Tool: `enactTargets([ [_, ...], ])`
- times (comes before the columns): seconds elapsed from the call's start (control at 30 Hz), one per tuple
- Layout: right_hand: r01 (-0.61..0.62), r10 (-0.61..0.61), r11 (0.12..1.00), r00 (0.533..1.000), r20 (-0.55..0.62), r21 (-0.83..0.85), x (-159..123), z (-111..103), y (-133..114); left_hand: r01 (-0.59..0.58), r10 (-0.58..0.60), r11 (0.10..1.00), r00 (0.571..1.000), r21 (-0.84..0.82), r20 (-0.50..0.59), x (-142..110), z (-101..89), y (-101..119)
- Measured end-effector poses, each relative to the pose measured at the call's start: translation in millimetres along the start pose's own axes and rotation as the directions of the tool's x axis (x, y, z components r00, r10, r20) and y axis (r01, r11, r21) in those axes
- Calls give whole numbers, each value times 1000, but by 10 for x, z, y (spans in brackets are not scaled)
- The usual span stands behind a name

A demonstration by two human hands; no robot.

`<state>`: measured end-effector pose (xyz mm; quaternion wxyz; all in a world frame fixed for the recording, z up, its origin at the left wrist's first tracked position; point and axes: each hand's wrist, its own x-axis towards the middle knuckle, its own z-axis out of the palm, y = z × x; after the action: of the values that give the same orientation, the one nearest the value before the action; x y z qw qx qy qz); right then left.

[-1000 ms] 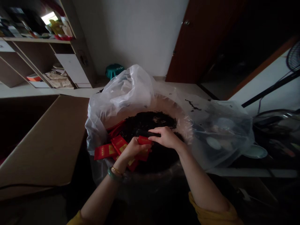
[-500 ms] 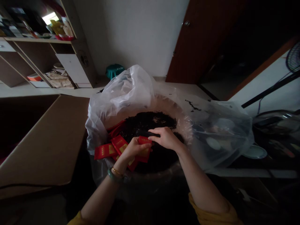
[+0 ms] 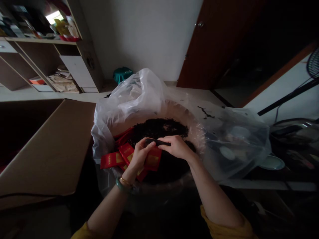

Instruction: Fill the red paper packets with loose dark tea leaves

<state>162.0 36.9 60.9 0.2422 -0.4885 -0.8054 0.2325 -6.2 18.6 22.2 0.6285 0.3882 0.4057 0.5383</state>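
Both hands meet on one thing, a slim black stick (image 3: pixel 159 142), held nearly level over the middle of a plastic-lined tub (image 3: pixel 183 108). The right hand (image 3: pixel 176 146) pinches its right end, thumb and fingers closed down on it with little gap. The left hand (image 3: pixel 141 153) curls around the other end, thumb lying along the near side; whether its hidden fingers also touch anything beneath, I cannot tell.

Just below the hands a red packet (image 3: pixel 153 160) lies with its gold patch facing up, close to the left thumb. Whether its top is sealed does not show. More red packets (image 3: pixel 109 160) overlap at the tub's left side, and loose dark leaves (image 3: pixel 161 126) are heaped beyond the stick.

The step in hand looks like work with the stick itself—settling or handling it between both hands, right over the packet. From here, the next move seems to call for a steady right-hand pinch and a light left thumb, with the packet kept within reach.

Farther out, a clear bag (image 3: pixel 129 103) bunches along the far edge, and a cardboard box (image 3: pixel 57 146) stands to the left.
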Motion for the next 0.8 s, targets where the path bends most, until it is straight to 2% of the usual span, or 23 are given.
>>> enactTargets([
  [0.17, 14, -14, 1000, 1000, -6, 14, 0, -6, 3, -34, 34, 999, 999, 3, -32, 3, 13, -22],
  [0.47, -34, 34, 997, 999, -5, 64, -13, -16, 23, 20, -26, 997, 997, 71, 79, 39, -31, -8],
  [0.67, -98, 106, 968, 994, -26, 229, 1, -10, 57, 19, -28, 992, 997, 122, 76, 41, -17, 38],
  [0.8, -188, 208, 881, 978, 2, 433, 18, -86, 114, 78, -81, 992, 996, 99, 32, 31, -15, 48],
])
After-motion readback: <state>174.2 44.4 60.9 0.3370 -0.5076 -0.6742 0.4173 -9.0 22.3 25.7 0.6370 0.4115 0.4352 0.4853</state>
